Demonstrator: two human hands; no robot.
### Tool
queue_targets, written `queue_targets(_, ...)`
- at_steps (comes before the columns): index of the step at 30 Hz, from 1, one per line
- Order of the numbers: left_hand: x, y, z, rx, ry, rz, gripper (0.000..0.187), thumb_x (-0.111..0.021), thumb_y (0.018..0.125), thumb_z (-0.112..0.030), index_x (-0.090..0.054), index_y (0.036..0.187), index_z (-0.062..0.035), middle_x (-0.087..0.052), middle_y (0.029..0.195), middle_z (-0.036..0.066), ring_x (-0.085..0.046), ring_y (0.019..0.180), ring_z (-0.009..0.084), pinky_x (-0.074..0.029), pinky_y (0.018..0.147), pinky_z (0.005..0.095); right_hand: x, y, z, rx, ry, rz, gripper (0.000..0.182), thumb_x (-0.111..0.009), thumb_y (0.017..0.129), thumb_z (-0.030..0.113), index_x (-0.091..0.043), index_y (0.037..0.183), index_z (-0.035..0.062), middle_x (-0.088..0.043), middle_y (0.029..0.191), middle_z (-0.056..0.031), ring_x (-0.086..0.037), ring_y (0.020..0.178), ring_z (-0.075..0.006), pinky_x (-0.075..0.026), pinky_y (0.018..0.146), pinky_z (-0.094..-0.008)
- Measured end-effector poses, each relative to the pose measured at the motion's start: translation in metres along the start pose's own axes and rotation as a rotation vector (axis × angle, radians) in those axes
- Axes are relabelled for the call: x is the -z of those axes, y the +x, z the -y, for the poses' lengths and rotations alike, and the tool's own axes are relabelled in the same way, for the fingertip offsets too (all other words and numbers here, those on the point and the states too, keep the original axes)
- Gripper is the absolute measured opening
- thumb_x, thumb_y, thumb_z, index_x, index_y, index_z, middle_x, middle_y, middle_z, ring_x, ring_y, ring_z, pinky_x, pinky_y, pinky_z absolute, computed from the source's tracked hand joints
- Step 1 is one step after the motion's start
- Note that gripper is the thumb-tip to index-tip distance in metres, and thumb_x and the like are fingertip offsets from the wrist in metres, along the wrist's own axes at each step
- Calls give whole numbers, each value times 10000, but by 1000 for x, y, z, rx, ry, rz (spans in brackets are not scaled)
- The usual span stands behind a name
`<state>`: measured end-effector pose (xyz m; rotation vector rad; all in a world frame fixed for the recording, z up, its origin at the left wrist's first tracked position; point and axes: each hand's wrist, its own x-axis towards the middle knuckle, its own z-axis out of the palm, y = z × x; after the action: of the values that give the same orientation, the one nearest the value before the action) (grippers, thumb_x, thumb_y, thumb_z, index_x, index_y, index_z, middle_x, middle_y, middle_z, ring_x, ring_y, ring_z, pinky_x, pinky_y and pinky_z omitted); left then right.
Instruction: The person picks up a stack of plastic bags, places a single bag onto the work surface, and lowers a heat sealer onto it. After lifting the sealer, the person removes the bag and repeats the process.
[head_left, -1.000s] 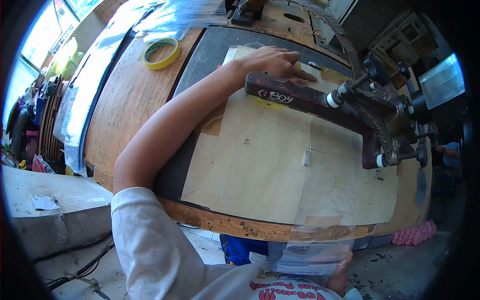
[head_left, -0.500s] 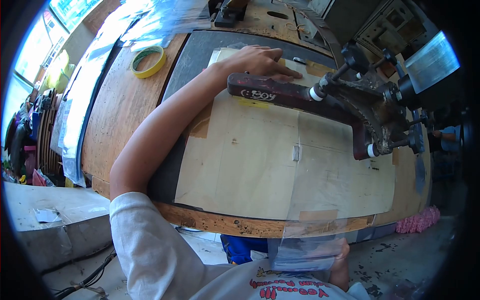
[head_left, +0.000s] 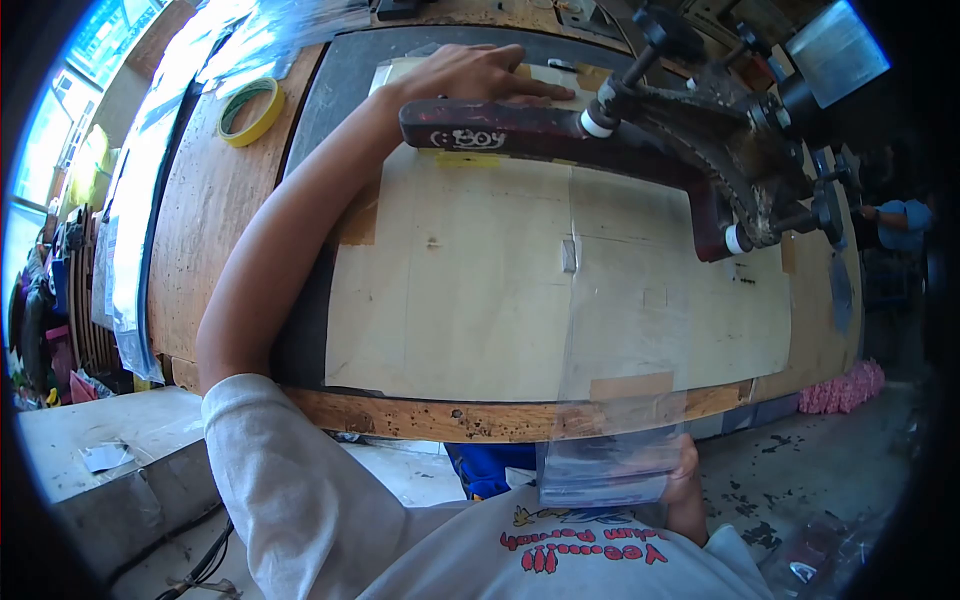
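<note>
Left hand (head_left: pixel 480 75), open, outstretched at the far end of the pale board (head_left: pixel 450 300), apparently for steadying. Right hand (head_left: pixel 685 462), closed on clear plastic sheets (head_left: pixel 600 480) past the near edge of the desk (head_left: pixel 400 415), presumably against slipping; grip partly veiled. Board margin close along that edge; widest open room near left, tighter beneath the maroon machine arm (head_left: pixel 540 132).

Stack of plastic sheets (head_left: pixel 592 482): clear, layered, located in front of the counter (head_left: pixel 450 416); right side held by my right fingers (head_left: pixel 687 458). Clear sheet (head_left: pixel 615 320): transparent, laid lengthwise on the board (head_left: pixel 470 290), near end overhanging the counter's front edge; any join to the stack cannot be determined. Board: pale, rectangular, flat on the counter, marked with fine lines; my left fingers (head_left: pixel 548 89) extend over its far part.
</note>
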<state>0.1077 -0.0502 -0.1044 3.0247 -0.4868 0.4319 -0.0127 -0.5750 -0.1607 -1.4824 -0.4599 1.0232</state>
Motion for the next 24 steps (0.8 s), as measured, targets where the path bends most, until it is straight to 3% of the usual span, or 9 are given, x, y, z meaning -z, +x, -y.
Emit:
queue_targets(2, -2, -1, 0, -4, 8, -21, 513, -383, 1010, -574, -652, 1292, -241, -480, 844, 54, -510, 717, 183, -444, 619, 318, 0, -2, 0, 5, 5, 1, 344, -638, 800, 200, -717, 986, -79, -728, 986, -189, -709, 885, -262, -537, 854, -343)
queue_targets(9, -6, 0, 6, -149, 57, -122, 471, -458, 993, -534, -657, 1277, -216, -483, 848, 50, -501, 700, 172, -442, 590, 298, 2, -4, -3, 13, 33, 1, 323, -650, 802, 198, -730, 967, -68, -736, 966, -178, -716, 862, -253, -544, 836, -336)
queue_targets(12, -4, 0, 4, -93, 47, -64, 468, -456, 992, -529, -653, 1282, -219, -484, 848, 48, -509, 708, 169, -447, 594, 292, 2, -5, -7, 21, 58, 0, 315, -655, 803, 198, -736, 959, -63, -739, 958, -174, -719, 853, -248, -547, 829, -333)
queue_targets(15, -2, 2, 0, -55, 136, -39, 398, -538, 971, -460, -560, 1365, -418, -616, 861, 39, -612, 796, 155, -526, 644, 239, 3, -7, -6, 39, 69, 11, 306, -660, 803, 197, -741, 951, -58, -743, 949, -169, -722, 843, -244, -550, 821, -330)
queue_targets(18, -6, 1, 6, -100, 79, -50, 454, -462, 990, -517, -649, 1281, -223, -495, 863, 52, -529, 724, 174, -473, 620, 292, -2, 1, 17, 78, -30, 44, 287, -774, 735, 103, -762, 1001, -5, -750, 1016, -143, -723, 874, -218, -529, 840, -298)
queue_targets(21, -22, 3, 25, -91, 107, -40, 468, -454, 982, -534, -648, 1279, -229, -507, 872, 48, -541, 738, 179, -487, 635, 293, -1, -6, 8, -42, 8, -46, 282, -790, 724, 115, -769, 983, 7, -751, 998, -144, -723, 855, -229, -530, 830, -294)
queue_targets(23, -24, 3, 26, -71, 100, -37, 447, -468, 994, -511, -643, 1283, -219, -524, 889, 69, -565, 739, 209, -498, 648, 322, 0, -5, 7, -37, -14, -7, 325, -649, 816, 217, -721, 965, -63, -739, 955, -190, -723, 834, -267, -552, 816, -328)
queue_targets(24, -26, 3, 25, -60, 95, -35, 436, -476, 1000, -500, -640, 1285, -213, -533, 897, 79, -577, 740, 224, -504, 654, 337, 0, -4, 7, -28, -18, 3, 324, -649, 816, 216, -721, 964, -62, -739, 954, -190, -724, 833, -267, -552, 816, -328)
